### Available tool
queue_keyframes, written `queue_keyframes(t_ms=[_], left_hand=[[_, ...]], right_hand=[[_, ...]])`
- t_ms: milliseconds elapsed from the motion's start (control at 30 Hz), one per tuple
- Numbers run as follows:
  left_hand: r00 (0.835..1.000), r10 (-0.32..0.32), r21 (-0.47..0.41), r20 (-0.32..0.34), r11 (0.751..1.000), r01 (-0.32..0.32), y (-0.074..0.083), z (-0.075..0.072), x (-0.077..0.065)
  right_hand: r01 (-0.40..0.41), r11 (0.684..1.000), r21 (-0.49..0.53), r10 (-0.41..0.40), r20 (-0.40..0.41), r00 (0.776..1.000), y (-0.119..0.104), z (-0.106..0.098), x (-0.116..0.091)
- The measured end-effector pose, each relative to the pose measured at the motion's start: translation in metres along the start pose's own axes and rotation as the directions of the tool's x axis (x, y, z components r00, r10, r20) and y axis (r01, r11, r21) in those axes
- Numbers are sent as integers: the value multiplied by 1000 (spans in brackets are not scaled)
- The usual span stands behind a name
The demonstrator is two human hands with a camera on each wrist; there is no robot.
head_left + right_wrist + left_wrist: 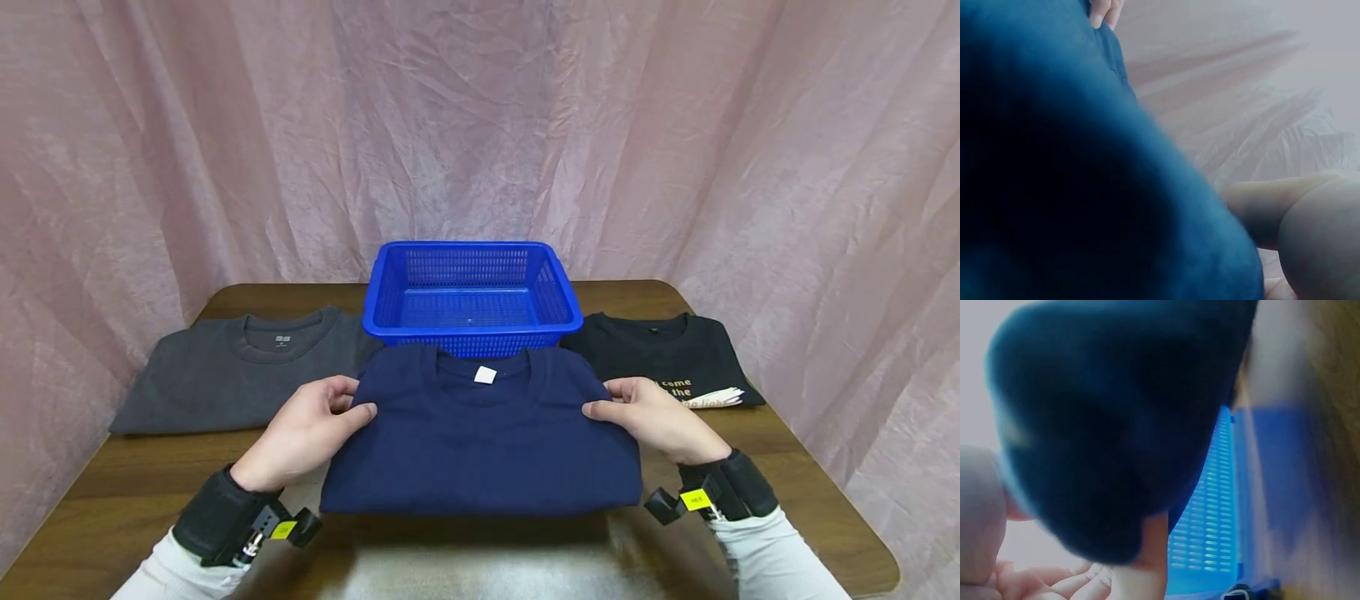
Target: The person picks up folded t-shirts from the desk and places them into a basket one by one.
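Navy folded tee (480,442) (soft knit) | L grip (303,433) + R grip (660,421) pinch side edges | mesh basket (472,333) behind

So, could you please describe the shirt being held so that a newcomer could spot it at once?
On the wooden table, just in front of the blue basket, lies a folded navy shirt, gripped at its sides by the left hand and right hand. Unlike the grey shirt and black shirt beside it, it shows a white neck tag.

Both forearms are reaching forward, each wearing a white sleeve and a black wrist strap. The left hand (303,433) is gripping with its thumb pointing inward on top and its fingers (336,388) curled. The right hand (654,418) is mirroring it, thumb on top, fingers (628,387) curled, palm facing down.
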State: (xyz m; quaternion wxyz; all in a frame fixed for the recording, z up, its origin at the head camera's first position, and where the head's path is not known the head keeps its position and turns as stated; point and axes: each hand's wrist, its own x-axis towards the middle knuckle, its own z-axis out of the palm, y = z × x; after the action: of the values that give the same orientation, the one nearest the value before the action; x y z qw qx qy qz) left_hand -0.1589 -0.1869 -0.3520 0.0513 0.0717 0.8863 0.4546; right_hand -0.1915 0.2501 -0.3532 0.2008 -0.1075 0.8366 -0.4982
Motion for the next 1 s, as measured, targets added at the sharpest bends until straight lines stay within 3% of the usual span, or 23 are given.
queue_keyframes(t_ms=[300, 700, 1000], left_hand=[[1000, -5, 14, -20, 1000, 5, 15, -12, -5], [999, 25, 35, -45, 999, -24, 24, -19, 2], [999, 32, -50, -23, 998, -33, 27, -27, 9]], right_hand=[[11, 1000, 19, -10, -12, 1000, -15, -3, -2], [29, 999, 23, -27, -67, 997, -25, -10, 3], [37, 999, 0, -37, -97, 995, -36, -18, 8]])
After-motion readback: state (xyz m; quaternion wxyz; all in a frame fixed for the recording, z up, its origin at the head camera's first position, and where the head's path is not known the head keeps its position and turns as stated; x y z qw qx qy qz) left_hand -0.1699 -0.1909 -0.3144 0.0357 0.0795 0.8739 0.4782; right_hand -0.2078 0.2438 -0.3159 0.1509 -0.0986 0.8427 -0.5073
